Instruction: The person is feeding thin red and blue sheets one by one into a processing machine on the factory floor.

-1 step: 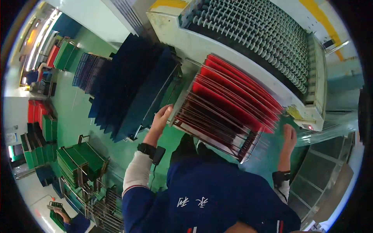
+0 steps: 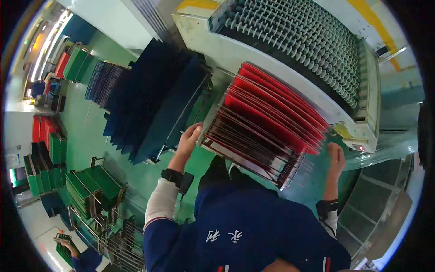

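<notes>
A metal rack (image 2: 235,161) stands upright in front of me, with several red panels (image 2: 272,109) slotted on edge in its far part. The panels nearer to me look dark, and I cannot tell their colour well. My left hand (image 2: 189,139) is at the rack's left rail, its fingertips touching or just beside it, fingers loosely extended. My right hand (image 2: 335,158) is off the rack's right end, apart from it, with bent, loose fingers and nothing in them.
Beyond the rack is a machine (image 2: 290,50) with rows of roller discs. Racks of dark blue panels (image 2: 154,99) stand close on the left, green panels (image 2: 95,186) lower left. Another person's hand (image 2: 68,247) shows at bottom left. A framed metal panel (image 2: 371,204) lies right.
My right hand has shifted slightly up and left, its fingers a little more spread. The other person's hand at the bottom left has moved slightly. The rack looks unmoved.
</notes>
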`<state>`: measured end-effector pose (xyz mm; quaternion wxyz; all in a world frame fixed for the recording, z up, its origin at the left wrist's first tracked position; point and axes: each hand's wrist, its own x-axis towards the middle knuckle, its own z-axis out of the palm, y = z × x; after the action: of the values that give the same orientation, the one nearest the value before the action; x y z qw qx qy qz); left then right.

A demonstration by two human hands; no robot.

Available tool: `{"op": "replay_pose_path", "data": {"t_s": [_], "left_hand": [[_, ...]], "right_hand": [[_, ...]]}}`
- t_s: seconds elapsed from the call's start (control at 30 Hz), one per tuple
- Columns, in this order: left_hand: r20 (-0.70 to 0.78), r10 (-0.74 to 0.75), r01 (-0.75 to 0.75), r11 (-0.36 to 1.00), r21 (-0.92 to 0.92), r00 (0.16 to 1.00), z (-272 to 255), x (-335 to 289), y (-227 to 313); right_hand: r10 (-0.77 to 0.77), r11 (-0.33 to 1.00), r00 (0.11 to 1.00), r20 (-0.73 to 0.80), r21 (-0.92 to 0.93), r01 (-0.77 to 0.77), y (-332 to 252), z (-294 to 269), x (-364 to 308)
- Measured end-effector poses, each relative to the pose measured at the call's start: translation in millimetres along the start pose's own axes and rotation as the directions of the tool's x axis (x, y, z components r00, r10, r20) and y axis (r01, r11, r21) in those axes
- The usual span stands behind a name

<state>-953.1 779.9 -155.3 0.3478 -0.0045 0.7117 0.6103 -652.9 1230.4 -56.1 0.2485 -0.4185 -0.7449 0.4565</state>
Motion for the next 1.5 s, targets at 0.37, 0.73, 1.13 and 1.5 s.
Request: {"op": "replay_pose_path", "data": {"t_s": [0.37, 0.73, 1.13, 1.5], "left_hand": [[-0.144, 0.096, -0.104, 0.993, -0.048, 0.985, 29.7, -23.3, -13.9], [0.093, 0.155, -0.144, 0.983, -0.115, 0.983, -0.9, -33.9, -21.4], [0.140, 0.183, -0.171, 0.981, -0.093, 0.973, -52.2, -29.1, -60.4], [0.076, -0.139, 0.121, 0.971, 0.208, 0.987, -159.0, -26.2, -257.1]], "right_hand": [[-0.178, 0.976, 0.577, 0.797, 0.068, 0.206, -89.0, 100.8, -115.8], [-0.229, 0.860, 0.525, 0.820, -0.081, 0.503, -81.8, 146.5, -159.6], [-0.073, 0.591, 0.694, 0.716, -0.529, 0.609, -47.2, 188.1, -153.8], [-0.229, 0.605, 0.767, 0.599, -0.530, 0.594, -222.1, 64.3, -123.4]]}}
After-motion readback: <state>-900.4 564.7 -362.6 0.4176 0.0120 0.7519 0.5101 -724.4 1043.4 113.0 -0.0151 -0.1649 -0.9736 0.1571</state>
